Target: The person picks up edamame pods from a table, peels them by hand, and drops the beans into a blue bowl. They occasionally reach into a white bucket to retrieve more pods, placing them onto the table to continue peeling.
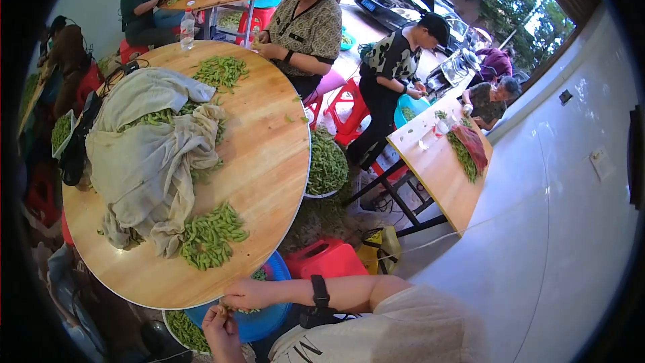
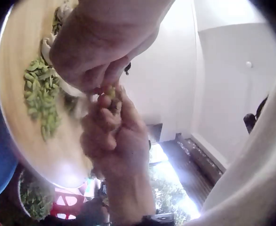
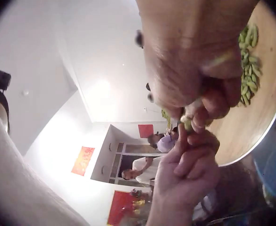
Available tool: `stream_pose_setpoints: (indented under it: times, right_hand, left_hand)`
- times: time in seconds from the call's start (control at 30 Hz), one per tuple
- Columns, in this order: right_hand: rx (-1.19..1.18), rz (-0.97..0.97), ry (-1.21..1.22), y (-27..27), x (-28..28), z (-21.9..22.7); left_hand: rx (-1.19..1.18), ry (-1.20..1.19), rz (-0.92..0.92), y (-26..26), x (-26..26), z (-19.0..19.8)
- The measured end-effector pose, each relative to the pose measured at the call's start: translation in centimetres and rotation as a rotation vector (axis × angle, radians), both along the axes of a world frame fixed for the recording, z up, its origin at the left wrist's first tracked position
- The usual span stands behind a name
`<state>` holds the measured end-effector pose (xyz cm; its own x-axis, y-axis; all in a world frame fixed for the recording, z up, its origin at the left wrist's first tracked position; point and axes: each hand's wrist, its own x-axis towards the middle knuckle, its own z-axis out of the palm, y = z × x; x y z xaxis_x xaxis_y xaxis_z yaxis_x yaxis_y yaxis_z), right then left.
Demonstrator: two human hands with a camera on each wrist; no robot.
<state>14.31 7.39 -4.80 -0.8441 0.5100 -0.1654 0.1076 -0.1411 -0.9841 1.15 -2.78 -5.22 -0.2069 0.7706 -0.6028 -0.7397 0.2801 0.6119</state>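
Observation:
Over a blue basin (image 1: 277,312), both hands meet at a small green bean pod (image 2: 111,92). My left hand (image 1: 222,331), lower in the head view, pinches it between thumb and curled fingers. Coming in from the right with a black strap (image 1: 320,292) on its wrist, my right hand (image 1: 250,294) pinches the same pod, shown also in the right wrist view as a pale green pod (image 3: 187,123). Fingers cover most of it. A loose pile of green pods (image 1: 212,235) lies on the round wooden table (image 1: 269,161) just beyond the hands.
A beige cloth (image 1: 144,161) covers a large heap of pods on the table. Below its edge stand a tub of pods (image 1: 327,165) and a red stool (image 1: 326,260). A clear bottle (image 1: 187,30) stands at the far rim. Several people sit or stand around other tables.

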Motion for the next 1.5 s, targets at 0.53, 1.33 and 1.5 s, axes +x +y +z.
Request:
stream_pose_setpoints:
  times: [0.53,1.33,1.5]
  right_hand:
    - [-0.223,0.070,-0.041,-3.0,-0.3,-3.1]
    - [0.605,0.004,-0.479,-1.4,-0.2,-9.5]
    - [0.807,-0.176,-0.790,7.6,0.7,-9.9]
  left_hand:
    - [-0.132,-0.019,-0.116,-4.0,-1.3,-1.2]
    - [-0.410,0.693,0.064,-6.2,-7.4,-9.8]
    - [-0.532,0.755,0.206,-6.0,-9.3,-12.0]
